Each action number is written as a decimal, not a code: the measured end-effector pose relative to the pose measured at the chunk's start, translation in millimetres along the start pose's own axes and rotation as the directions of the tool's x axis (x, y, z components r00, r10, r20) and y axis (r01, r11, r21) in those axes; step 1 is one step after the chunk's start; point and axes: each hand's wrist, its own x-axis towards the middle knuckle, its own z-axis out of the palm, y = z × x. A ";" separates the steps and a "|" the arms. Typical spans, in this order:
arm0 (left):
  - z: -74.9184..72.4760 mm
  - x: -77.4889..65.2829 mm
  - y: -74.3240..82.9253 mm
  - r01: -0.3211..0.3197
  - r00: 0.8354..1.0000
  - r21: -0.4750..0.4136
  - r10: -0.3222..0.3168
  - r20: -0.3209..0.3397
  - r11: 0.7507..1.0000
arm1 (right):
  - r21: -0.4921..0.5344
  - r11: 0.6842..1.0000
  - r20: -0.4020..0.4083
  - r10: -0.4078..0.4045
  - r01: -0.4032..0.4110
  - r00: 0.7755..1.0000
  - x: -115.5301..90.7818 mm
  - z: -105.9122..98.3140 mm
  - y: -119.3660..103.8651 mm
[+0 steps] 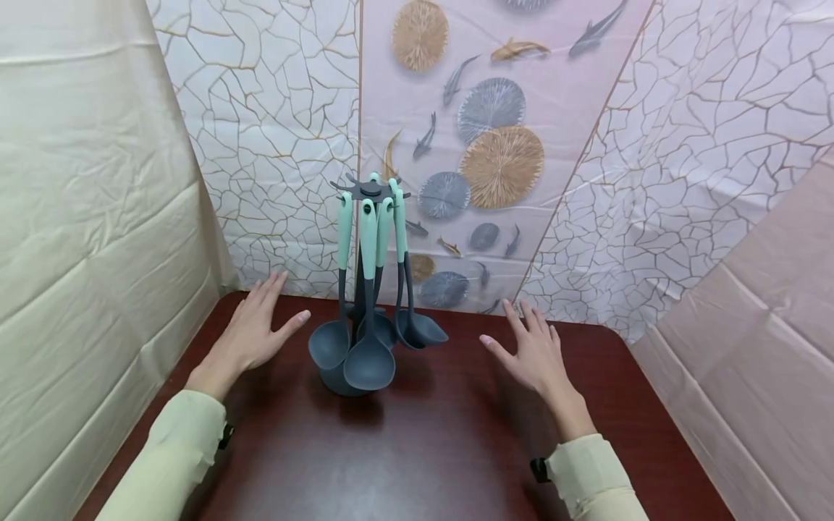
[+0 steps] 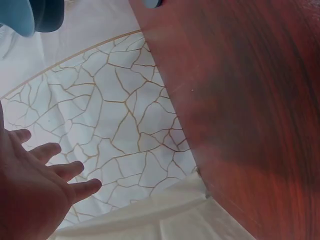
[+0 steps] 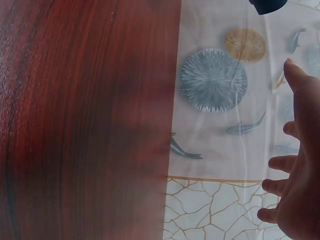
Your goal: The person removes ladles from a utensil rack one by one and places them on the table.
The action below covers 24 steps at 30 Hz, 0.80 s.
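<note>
A utensil stand (image 1: 371, 189) with a dark hooked top holds several hanging ladles and spoons, with mint-green handles and dark blue-grey heads. The ladle (image 1: 369, 362) at its front has its bowl facing forward. Left of the stand is my left hand (image 1: 255, 325), fingers spread and straight, apart from the utensils. My right hand (image 1: 536, 354) hovers to the right of the stand, fingers likewise extended, holding nothing. In the left wrist view, the left hand (image 2: 35, 175) shows with dark utensil heads (image 2: 47, 15) at the top corner. The right hand (image 3: 300, 165) appears at the right wrist view's edge.
The dark red wooden table (image 1: 430, 441) has rounded far corners. A patterned curtain (image 1: 280, 145) with cracked lines, fish and round leaves hangs behind it. Plain cream fabric (image 1: 98, 289) borders the left side, and pale fabric (image 1: 756, 347) the right.
</note>
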 end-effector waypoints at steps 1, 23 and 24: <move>-0.7 -0.3 0.7 -0.005 1.000 -0.003 0.005 -0.006 1.000 | 0.003 1.000 -0.002 0.002 -0.002 1.000 -0.3 0.2 -0.6; -13.2 -0.7 39.1 -0.202 0.967 -0.162 0.170 -0.188 0.966 | 0.172 0.970 -0.169 -0.142 0.171 0.975 9.2 -39.4 -61.1; -13.8 0.1 41.5 -0.220 0.963 -0.194 0.181 -0.199 0.956 | 0.173 0.968 -0.178 -0.152 0.183 0.972 9.0 -40.5 -63.7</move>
